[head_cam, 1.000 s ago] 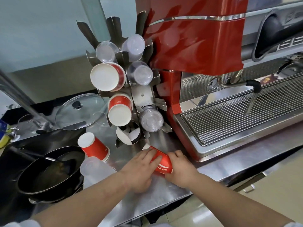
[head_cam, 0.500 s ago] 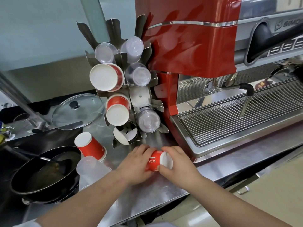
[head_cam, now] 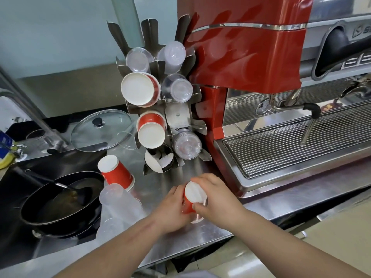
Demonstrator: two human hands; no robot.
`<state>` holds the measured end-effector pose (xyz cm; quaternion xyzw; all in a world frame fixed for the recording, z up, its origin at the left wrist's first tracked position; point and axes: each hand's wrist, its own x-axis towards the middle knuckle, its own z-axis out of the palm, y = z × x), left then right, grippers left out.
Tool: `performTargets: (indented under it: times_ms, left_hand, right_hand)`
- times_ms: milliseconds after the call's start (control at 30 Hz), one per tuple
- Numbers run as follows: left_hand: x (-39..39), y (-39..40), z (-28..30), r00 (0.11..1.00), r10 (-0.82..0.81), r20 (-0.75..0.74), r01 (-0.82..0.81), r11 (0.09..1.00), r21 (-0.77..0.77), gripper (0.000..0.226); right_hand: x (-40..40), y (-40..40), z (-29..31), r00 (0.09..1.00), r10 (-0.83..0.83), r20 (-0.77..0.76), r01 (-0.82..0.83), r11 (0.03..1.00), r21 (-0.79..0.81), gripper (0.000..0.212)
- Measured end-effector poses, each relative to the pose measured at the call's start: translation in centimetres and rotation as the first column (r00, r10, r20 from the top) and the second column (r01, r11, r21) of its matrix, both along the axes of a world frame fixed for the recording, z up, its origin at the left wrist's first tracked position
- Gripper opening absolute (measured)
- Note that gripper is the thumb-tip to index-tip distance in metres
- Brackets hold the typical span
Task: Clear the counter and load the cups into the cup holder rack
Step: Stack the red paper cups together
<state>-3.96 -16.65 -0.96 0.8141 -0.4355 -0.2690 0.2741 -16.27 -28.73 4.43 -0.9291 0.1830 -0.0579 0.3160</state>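
Observation:
Both hands hold a red paper cup (head_cam: 192,195) upside down on the steel counter (head_cam: 200,235), its white bottom facing up. My left hand (head_cam: 172,209) wraps its left side and my right hand (head_cam: 214,195) grips its right side and top. Behind stands the steel cup holder rack (head_cam: 176,115), with red paper cups and clear plastic cups lying in its slots. Another red paper cup (head_cam: 116,173) stands upside down to the left. A stack of clear plastic cups (head_cam: 118,207) leans in front of that one.
A red espresso machine (head_cam: 251,57) with a steel drip grate (head_cam: 301,143) stands close on the right. A black pan (head_cam: 60,201) with a utensil sits in the sink at the left, a glass lid (head_cam: 100,130) behind it. The counter's front edge runs just below my hands.
The red cup lay on its side between my hands; they have turned it upright onto its rim, white bottom up. The view has shifted slightly right.

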Motion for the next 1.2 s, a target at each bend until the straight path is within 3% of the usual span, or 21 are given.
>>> performTargets:
  times_ms: [400, 600, 733, 1067, 1200]
  left_hand:
    - [0.1, 0.2, 0.4, 0.999, 0.009, 0.05, -0.015, 0.993, 0.12, 0.053]
    - [0.7, 0.3, 2.6, 0.995, -0.078, 0.069, 0.062, 0.977, 0.206, 0.032]
    - [1.6, 0.3, 4.1, 0.975, -0.17, 0.141, 0.123, 0.949, 0.29, 0.04]
    - [2.8, 0.9, 9.9, 0.935, -0.316, 0.16, 0.226, 0.882, 0.414, 0.034]
    - [3.5, 1.7, 12.2, 0.915, -0.39, 0.102, 0.297, 0.823, 0.485, 0.033]
  right_hand:
    - [1.6, -0.8, 1.6, 0.977, 0.114, -0.18, -0.135, 0.985, -0.11, 0.063]
    - [2.8, -1.6, 3.3, 0.884, 0.204, -0.42, -0.295, 0.941, -0.164, 0.05]
    - [3.6, -2.4, 5.5, 0.774, 0.236, -0.588, -0.418, 0.887, -0.195, 0.057]
    - [4.0, -2.3, 7.2, 0.681, 0.244, -0.69, -0.556, 0.786, -0.27, 0.071]
    - [4.3, -1.9, 9.3, 0.652, 0.247, -0.717, -0.596, 0.751, -0.283, 0.058]
